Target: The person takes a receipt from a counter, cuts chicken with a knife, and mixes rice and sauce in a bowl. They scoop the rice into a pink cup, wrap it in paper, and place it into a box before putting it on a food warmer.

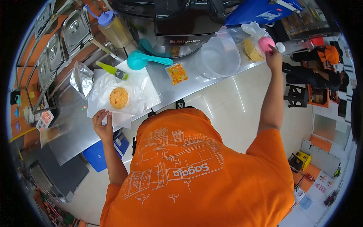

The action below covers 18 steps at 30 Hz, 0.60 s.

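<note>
The right hand [275, 59] pinches a pink thing [265, 43] near the steel counter's [72, 139] right end. At the front edge, the left hand [103, 125], fingers parted, nears paper [144, 93] bearing a rice patty [119, 98]. A tub [222, 65] and cooker [141, 26] stand behind; tiled floor [234, 99] below.
</note>
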Motion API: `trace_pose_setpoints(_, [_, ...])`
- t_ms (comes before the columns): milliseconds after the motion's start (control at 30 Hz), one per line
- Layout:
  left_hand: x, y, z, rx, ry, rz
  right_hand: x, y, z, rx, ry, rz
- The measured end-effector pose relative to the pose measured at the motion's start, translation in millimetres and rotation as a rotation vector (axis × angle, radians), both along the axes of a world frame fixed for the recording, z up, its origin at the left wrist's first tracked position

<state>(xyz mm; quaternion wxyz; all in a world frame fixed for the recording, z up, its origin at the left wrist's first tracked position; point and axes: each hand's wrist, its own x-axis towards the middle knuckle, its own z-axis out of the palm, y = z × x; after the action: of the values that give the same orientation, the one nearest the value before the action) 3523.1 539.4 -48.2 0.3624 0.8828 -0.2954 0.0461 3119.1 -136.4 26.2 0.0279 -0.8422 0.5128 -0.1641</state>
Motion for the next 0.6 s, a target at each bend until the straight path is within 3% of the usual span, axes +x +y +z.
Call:
trace_pose_setpoints(33, [-0.8,1.1,-2.0,0.005,-0.009,0.027,6.4,-9.8,8.1,0.045,0.073,0.019])
trace_pose_setpoints(100, [4.0,4.1,-10.0,-0.013,-0.093,0.02,-11.1,-52.2,-5.0,-0.341,0.211,0.067])
trace_pose_setpoints(167, [3.0,3.0,-6.7,-0.048,-0.08,0.037,29.5,4.4,40.9,-0.279,-0.128,0.087])
trace_pose_setpoints(233, [2.7,3.8,2.1,-0.024,0.014,0.072,81.0,96.8,68.1,-0.405,-0.39,0.234])
trace_pose_setpoints(300, [4.3,10.3,3.5,-0.069,0.133,0.119,105.0,164.0,27.2,-0.357,-0.54,0.512])
trace_pose_setpoints(333, [3.7,15.0,4.1,-0.057,0.128,0.14,135.1,220.4,19.7,-0.125,-0.539,0.801])
trace_pose_setpoints(367, [3.9,18.6,3.3,-0.102,0.276,0.172,156.8,273.2,-4.3,0.141,-0.466,0.861])
trace_pose_setpoints(400, [7.5,23.0,1.8,-0.153,0.425,0.194,186.9,319.1,-12.2,0.315,-0.394,1.123])
trace_pose_setpoints(433, [13.4,28.6,-1.7,-0.153,0.423,0.192,205.1,350.8,-32.2,0.47,-0.354,1.213])
trace_pose_setpoints(500, [19.7,43.8,-9.6,-0.11,0.578,0.088,237.5,395.7,-49.9,0.558,-0.296,1.242])
trace_pose_setpoints(600, [23.0,54.2,-20.2,-0.146,0.634,0.011,268.7,424.7,-72.7,0.464,-0.202,1.306])
